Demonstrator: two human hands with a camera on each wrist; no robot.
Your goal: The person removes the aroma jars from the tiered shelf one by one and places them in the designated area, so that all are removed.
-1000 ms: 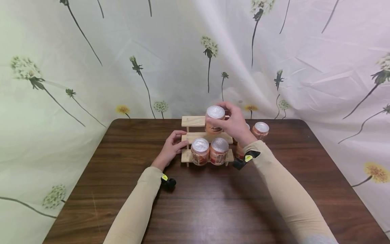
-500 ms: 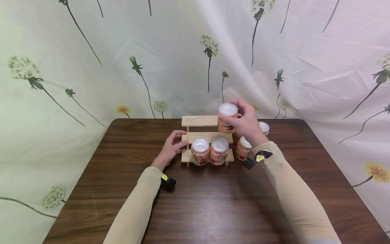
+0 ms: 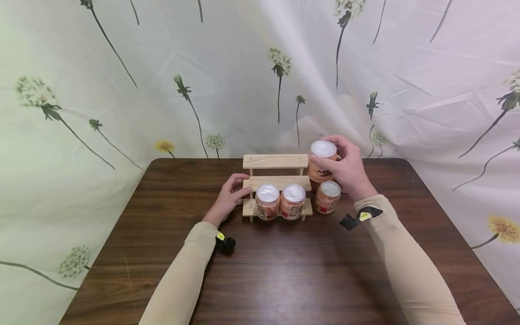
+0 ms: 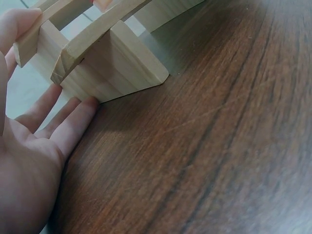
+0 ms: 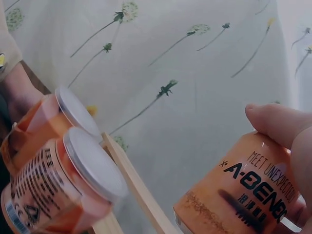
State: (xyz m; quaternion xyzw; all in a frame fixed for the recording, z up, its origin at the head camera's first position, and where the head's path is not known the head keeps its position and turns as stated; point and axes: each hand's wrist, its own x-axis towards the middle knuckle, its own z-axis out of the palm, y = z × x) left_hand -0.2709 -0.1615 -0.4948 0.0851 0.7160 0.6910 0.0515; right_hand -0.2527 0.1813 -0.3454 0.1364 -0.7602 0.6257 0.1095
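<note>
In the head view my right hand (image 3: pixel 347 167) grips an orange jar (image 3: pixel 321 163) with a silvery lid, just right of a three-step wooden rack (image 3: pixel 278 183). Black lettering marks this jar's label (image 5: pixel 243 190) in the right wrist view, where my thumb lies along it. My left hand (image 3: pixel 227 196) holds the rack's left end. In the left wrist view its thumb (image 4: pixel 19 24) is over a slat while the other fingers touch the side panel. Two similar jars, a left one (image 3: pixel 267 202) and a right one (image 3: pixel 293 202), stand on the lowest step.
Another jar (image 3: pixel 327 197) stands on the dark wooden table (image 3: pixel 276 266) right of the rack. Part of one more orange jar (image 3: pixel 318 185) shows beneath the held one. A flower-patterned white curtain (image 3: pixel 227 90) hangs behind the table.
My right hand has carried its jar rightward from above the rack to beyond its right end. The jar standing right of the rack has come into fuller view. My left hand stays put.
</note>
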